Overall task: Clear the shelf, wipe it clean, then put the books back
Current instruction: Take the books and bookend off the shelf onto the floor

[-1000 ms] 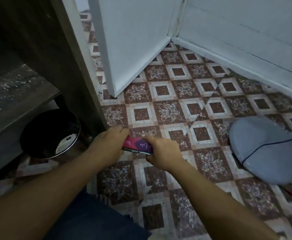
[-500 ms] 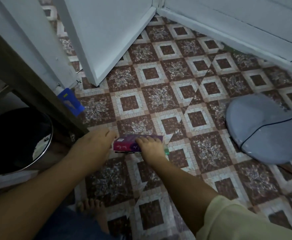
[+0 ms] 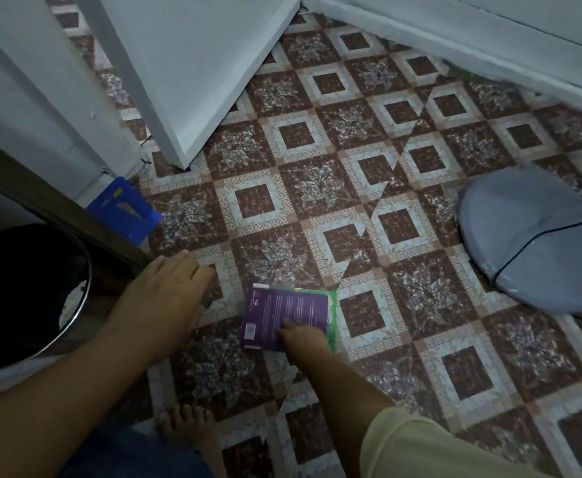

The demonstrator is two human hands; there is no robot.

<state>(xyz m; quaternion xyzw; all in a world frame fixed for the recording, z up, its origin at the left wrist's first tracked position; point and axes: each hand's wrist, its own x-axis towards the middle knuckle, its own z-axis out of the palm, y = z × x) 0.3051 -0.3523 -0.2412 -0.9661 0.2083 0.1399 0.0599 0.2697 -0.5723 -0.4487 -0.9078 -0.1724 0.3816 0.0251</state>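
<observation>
Holds 2 books (image 3: 282, 312) on the floor (image 3: 403, 339) right of the bin (image 3: 24, 288), off the shelf (image 3: 58, 208) for wiping: right hand (image 3: 303, 336) on top, pinch or press unclear, left hand (image 3: 165, 291) spread nearer the bin.

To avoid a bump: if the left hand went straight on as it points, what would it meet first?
Ahead of the left hand, only bare floor shows. The books lie right of that line. Farther on, perhaps the wall base; depth is unclear.

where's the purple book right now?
Head view, lower centre: the purple book lies flat atop a green book on the tiled floor, touched by the right hand, right of the left hand.
</observation>
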